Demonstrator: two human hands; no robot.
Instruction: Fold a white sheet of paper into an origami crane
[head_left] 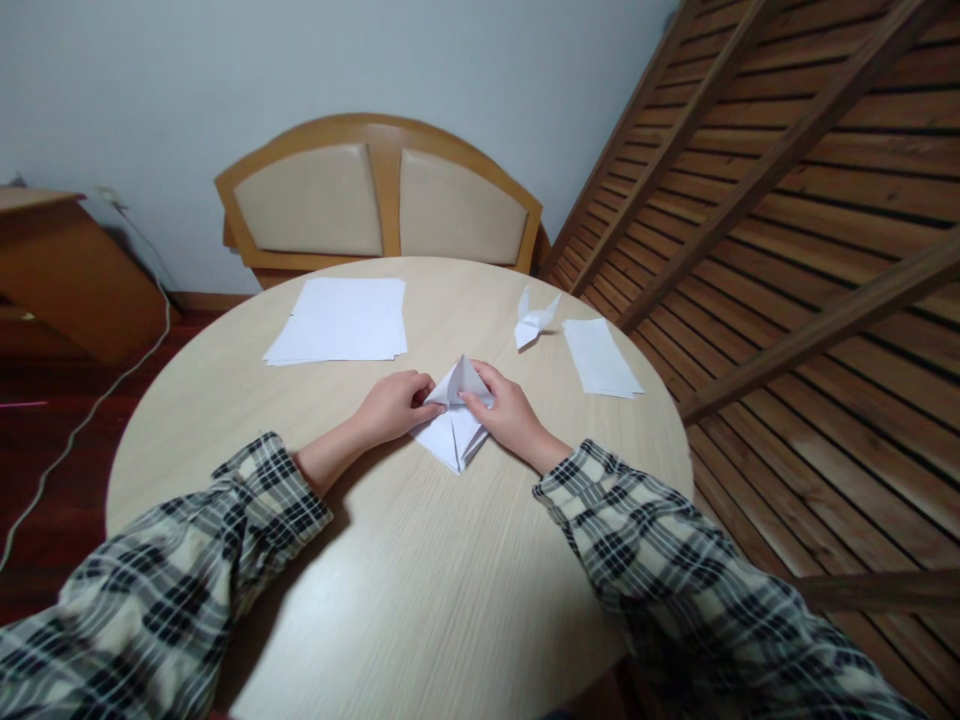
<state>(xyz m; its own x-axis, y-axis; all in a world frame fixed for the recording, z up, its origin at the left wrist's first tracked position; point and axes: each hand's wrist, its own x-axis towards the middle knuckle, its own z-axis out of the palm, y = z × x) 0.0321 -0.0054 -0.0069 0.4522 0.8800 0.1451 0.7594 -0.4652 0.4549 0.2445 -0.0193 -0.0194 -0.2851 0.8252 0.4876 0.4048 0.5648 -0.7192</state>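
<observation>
A sheet of white paper folded into a diamond shape [442,437] lies at the middle of the round table, its lower point toward me. My left hand [396,405] grips its left side, thumb on top and fingers curled at the edge. On the other side, my right hand [512,410] holds the right edge, its thumb pressed on the upper face near the centre crease. Loose flaps show along the lower right side of the fold. The fingers under the paper are partly hidden.
On the table [420,600], a stack of white paper [341,318] lies at the back left. A folded paper crane [531,325] and a narrower paper stack [601,357] lie at the back right. Behind stand a padded wooden headboard [394,190] and, rightward, a slatted wooden panel [810,250].
</observation>
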